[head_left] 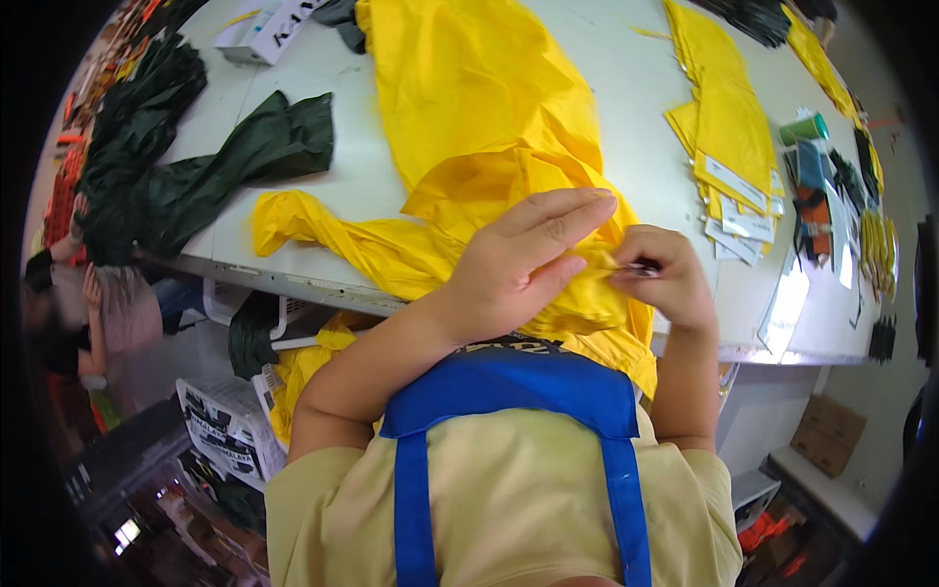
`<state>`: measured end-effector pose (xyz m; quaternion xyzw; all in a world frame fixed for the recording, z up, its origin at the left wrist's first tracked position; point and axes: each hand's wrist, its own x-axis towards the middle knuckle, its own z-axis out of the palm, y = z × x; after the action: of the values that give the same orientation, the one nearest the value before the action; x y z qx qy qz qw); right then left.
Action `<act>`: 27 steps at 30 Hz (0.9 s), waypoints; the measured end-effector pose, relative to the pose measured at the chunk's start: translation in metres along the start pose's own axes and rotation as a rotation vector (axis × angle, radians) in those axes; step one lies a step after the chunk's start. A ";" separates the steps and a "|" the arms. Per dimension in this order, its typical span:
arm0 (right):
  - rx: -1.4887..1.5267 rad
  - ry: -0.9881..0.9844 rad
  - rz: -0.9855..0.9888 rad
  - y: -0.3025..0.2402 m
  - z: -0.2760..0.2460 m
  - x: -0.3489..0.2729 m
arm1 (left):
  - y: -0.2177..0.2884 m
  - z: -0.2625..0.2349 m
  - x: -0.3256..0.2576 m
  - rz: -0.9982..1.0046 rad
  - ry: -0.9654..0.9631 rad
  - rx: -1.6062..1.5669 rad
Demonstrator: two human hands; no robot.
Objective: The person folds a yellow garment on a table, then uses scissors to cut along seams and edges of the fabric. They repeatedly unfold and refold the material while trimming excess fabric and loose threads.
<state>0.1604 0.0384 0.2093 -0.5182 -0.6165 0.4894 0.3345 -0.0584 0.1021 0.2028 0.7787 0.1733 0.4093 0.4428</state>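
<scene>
A large yellow fabric garment (469, 108) lies across the white table (636, 108) and hangs over its near edge. My left hand (528, 259) rests flat on a bunched fold of the yellow fabric, fingers pointing right. My right hand (660, 274) is closed on a small dark tool (641, 266), whose tip touches the yellow fabric right beside my left fingertips. What kind of tool it is cannot be made out.
Dark green fabric (245, 157) lies at the table's left. A stack of yellow folded pieces with white tags (729, 147) sits at the right, beside a green spool (804, 127) and small tools. A white box (264, 29) stands far left. Bags lie under the table.
</scene>
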 end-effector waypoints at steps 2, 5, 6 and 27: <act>0.090 0.125 -0.018 0.018 -0.037 -0.013 | -0.001 -0.006 -0.001 -0.034 0.100 0.063; -0.166 0.913 0.211 0.035 -0.156 -0.039 | -0.019 -0.029 -0.009 -0.087 0.220 0.206; 0.067 1.105 0.024 0.072 -0.220 -0.059 | -0.025 -0.036 -0.020 -0.152 0.240 0.225; -0.024 0.076 -0.033 0.062 0.199 0.171 | -0.102 -0.133 -0.210 -0.538 0.445 0.236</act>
<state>-0.0444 0.1514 0.0746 -0.5300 -0.6178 0.4564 0.3593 -0.2810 0.0978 0.0525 0.6428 0.5101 0.4146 0.3933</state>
